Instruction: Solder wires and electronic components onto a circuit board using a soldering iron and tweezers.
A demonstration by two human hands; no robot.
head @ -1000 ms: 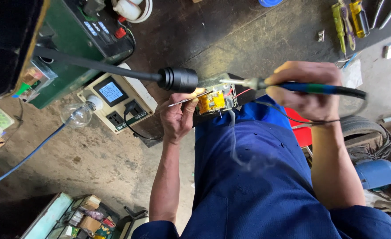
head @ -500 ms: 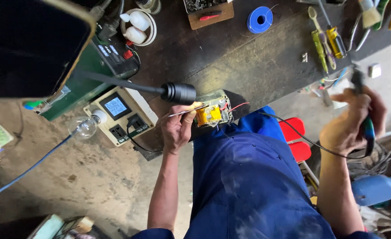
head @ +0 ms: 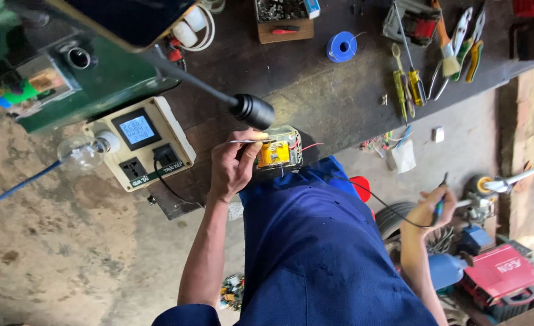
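Working from the left, a cream meter box (head: pixel 140 143) with a lit screen and sockets sits at the edge of the dark surface (head: pixel 339 108), a clear bulb (head: pixel 81 153) and a blue cable (head: pixel 13 188) running off its side. Just right of it, the left hand (head: pixel 234 166) is closed in a pinch on a thin strand of solder wire (head: pixel 249 141), whose free end lies across the top of a small yellow circuit module (head: pixel 277 153) resting at the near edge, above the blue-clad lap. A black lamp head (head: pixel 253 111) hangs close over the module.

Further right, beyond the blue tape roll (head: pixel 342 46) and the row of screwdrivers (head: pixel 407 84) and pliers (head: pixel 467 45), the right hand (head: pixel 431 208) is curled around a slim soldering iron (head: pixel 441 204), down low and well apart from the module, its cord (head: pixel 382 202) trailing back across the lap.

Doing this well likely means keeping the wire end steady on the joint, bracing the left wrist against the edge, and keeping the hot tip off the cord and the cloth. The module looks loose, so light pressure seems wise.
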